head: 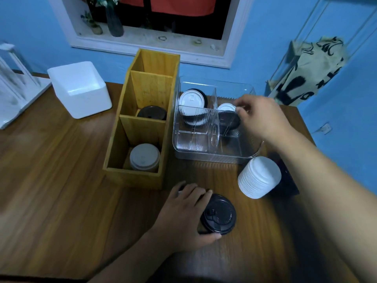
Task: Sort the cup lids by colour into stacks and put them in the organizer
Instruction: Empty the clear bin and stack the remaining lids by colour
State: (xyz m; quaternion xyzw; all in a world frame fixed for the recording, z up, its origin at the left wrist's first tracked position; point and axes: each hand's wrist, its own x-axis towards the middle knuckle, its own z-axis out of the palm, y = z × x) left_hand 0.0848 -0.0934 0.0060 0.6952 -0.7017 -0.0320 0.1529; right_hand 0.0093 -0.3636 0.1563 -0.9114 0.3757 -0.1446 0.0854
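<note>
My left hand (183, 213) grips a stack of black lids (219, 214) standing on the table near the front. My right hand (259, 117) reaches into the clear plastic bin (204, 152) and pinches a white lid (226, 107) above a black lid (229, 121) in its right rear section. Mixed white and black lids (191, 103) sit in the bin's left rear section. A white lid stack (258, 177) leans on the table by the bin. The wooden organizer (140, 127) holds a white stack (144, 157) in its near compartment and a black stack (151, 113) in the middle one.
A white foam box (79, 88) stands at the back left, with a white rack (14, 86) beyond it. A dark object (287, 180) lies behind the white stack near the table's right edge. A printed cloth bag (310, 70) hangs on the blue wall.
</note>
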